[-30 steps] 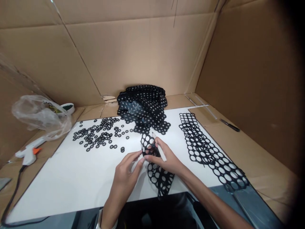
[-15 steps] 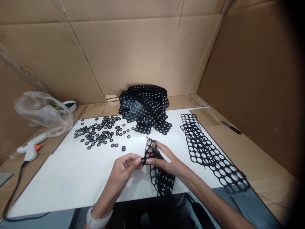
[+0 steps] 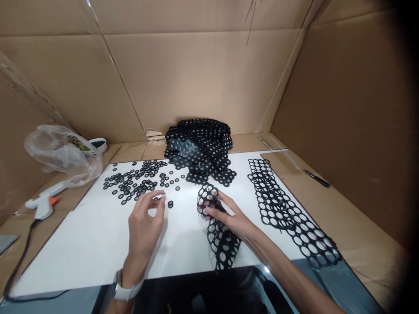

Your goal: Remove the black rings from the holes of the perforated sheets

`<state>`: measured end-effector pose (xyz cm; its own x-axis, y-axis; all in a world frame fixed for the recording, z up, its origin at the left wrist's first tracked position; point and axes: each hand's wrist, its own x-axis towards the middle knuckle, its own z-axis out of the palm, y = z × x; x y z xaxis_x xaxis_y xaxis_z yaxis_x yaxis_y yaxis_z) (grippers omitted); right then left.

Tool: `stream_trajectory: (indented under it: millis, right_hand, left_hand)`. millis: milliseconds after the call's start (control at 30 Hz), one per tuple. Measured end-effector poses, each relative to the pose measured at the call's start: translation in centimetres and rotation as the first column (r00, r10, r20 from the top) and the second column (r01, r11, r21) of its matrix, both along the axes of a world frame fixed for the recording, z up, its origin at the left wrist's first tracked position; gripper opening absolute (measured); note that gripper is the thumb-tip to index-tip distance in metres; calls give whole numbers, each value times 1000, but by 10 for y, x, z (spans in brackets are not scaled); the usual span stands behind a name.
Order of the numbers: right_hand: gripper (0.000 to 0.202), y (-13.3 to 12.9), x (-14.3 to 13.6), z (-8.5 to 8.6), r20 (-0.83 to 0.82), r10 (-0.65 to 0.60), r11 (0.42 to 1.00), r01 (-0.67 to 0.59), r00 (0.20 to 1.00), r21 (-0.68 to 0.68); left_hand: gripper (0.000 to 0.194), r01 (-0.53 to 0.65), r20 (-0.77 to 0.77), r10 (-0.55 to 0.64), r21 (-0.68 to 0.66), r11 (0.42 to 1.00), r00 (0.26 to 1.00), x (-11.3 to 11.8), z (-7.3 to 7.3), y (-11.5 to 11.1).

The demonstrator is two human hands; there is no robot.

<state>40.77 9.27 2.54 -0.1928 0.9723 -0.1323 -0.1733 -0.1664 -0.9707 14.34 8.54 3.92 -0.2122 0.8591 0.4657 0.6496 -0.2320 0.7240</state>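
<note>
My right hand (image 3: 234, 218) pinches a black mesh strip (image 3: 222, 244) full of round holes. The strip's upper end curls over near the fingertips, and its lower part hangs toward the front edge of the white board (image 3: 85, 244). Left of it, my left hand (image 3: 145, 222) hovers over the board with thumb and forefinger nearly meeting. A small dark piece, which looks like a black ring, shows at those fingertips. Many loose black rings (image 3: 126, 185) lie scattered beyond this hand. One little stack of rings (image 3: 170, 204) sits just to its right.
Bunched black perforated sheet (image 3: 199, 148) lies at the back. More black mesh strips (image 3: 278, 196) stretch along the right. A knife (image 3: 316, 178) rests on the cardboard. To the left are a glue gun (image 3: 46, 203), its cord and a clear plastic bag (image 3: 62, 150). Cardboard walls surround the board.
My left hand has moved left, away from the mesh edge, to the loose rings. My right hand keeps hold of the strip, whose upper end has turned. The white pen-like tool no longer shows clearly.
</note>
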Motion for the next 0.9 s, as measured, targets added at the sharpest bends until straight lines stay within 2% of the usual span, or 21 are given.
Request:
stream_trajectory:
  millis: [67,167,267,367,467,533,767,833,900]
  right_hand:
    - [50,0,-1,0,-8,13,999,-13,1000,-35]
    - [63,-1,-2,-2,-41,-8,993,4,999,-117]
    - [67,-1,-1,-3,-127,1,988,-20,992,-153]
    - [50,0,-1,-2,-140,43,995,-55,989,-87]
    - [37,2,-1,-1,-136,80,994,-88,987,-58]
    - [36,1,0,-1,-141,81,993,-91,987,-70]
    - [51,-7,2,-4,-2,74,996,-74,997,-41]
    - [59,-8,2,-6,-3,21,998,-21,1000,-65]
    - [70,-9,1,-8,-6,-18,995,18,1000,-94]
  left_hand:
    - [27,54,49,-52,-35,998,997,10,-6,-5]
    - [30,229,196,-191,-196,953,962,32,-16,-14]
    - [36,413,419,-274,-290,863,866,51,-21,-22]
    - [43,498,592,-246,-309,810,768,60,-22,-27]
    - [48,512,663,-206,-307,803,720,64,-22,-30]
    - [51,504,689,-179,-304,809,702,66,-23,-32]
    - [41,353,613,-120,-276,894,781,69,-21,-33]
    - [42,371,635,-108,-298,879,765,66,-20,-32]
    - [45,439,689,-100,-336,833,718,61,-18,-31]
